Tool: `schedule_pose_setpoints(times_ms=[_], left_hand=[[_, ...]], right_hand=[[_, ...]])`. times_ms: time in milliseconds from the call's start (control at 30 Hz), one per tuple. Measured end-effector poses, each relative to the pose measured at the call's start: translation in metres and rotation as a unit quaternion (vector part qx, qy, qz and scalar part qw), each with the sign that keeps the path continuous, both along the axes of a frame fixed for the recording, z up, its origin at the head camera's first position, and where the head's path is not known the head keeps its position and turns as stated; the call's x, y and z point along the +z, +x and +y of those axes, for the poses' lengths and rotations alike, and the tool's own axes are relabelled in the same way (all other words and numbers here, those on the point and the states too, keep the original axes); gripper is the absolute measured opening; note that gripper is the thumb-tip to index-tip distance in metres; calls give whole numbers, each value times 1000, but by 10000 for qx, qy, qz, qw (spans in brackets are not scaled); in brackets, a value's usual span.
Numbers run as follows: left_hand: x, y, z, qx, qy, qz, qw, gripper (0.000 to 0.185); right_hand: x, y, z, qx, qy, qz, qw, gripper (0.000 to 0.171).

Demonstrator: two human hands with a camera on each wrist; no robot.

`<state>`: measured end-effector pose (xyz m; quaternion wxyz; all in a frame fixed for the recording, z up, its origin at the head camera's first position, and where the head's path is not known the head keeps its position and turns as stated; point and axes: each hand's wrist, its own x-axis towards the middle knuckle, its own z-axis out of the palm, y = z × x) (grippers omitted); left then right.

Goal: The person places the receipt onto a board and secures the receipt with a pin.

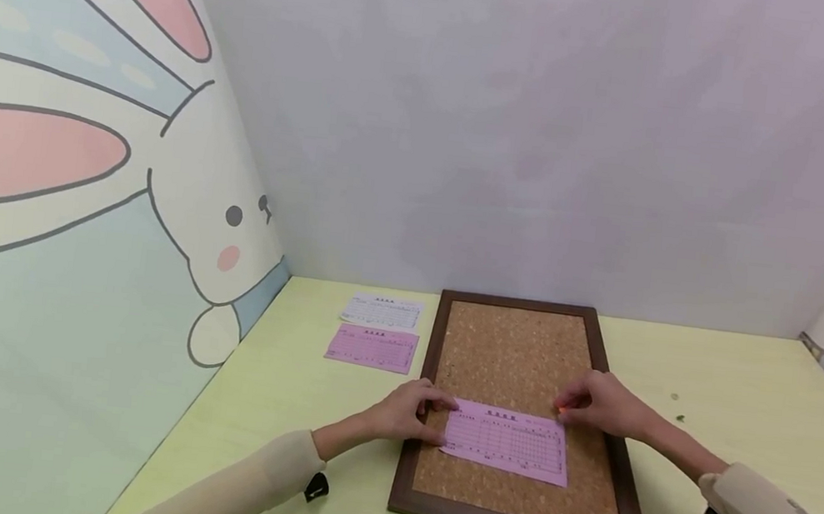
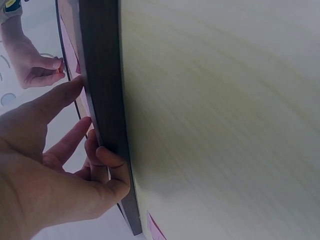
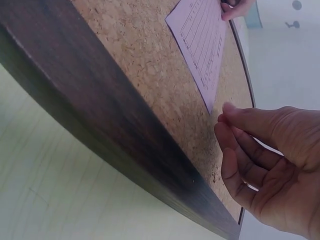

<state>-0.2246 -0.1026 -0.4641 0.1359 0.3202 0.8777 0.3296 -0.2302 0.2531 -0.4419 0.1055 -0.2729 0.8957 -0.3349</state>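
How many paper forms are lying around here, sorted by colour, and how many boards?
Pink forms: 2, one on the cork board and one on the table
White forms: 1
Cork boards: 1
Total: 4

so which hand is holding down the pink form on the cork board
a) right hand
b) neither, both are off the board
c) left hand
c: the left hand rests its fingers on the left edge of the pink form on the cork board, while the right hand sits by the form's top right corner, pinching something small and orange.
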Motion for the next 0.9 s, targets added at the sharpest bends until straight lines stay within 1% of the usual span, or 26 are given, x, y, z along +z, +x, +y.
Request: schedule_pose_setpoints(times_ms=[300,467,700,900], left_hand=[[0,0,0,-28,-16,30,10000,46],[0,-1,-1,-70,-24,79,9999,45],[2,-1,-2,50,-39,-49,10000,44],[2,-1,0,-2,-2,-109,9999,45]], right_hand=[[-1,1,-2,156,135,164,9997,11],[1,3,-7,166,100,135,9997,11],[0,-4,-28,331,82,166,9993,5],[0,-11,-51,535,231,321,9978,5]])
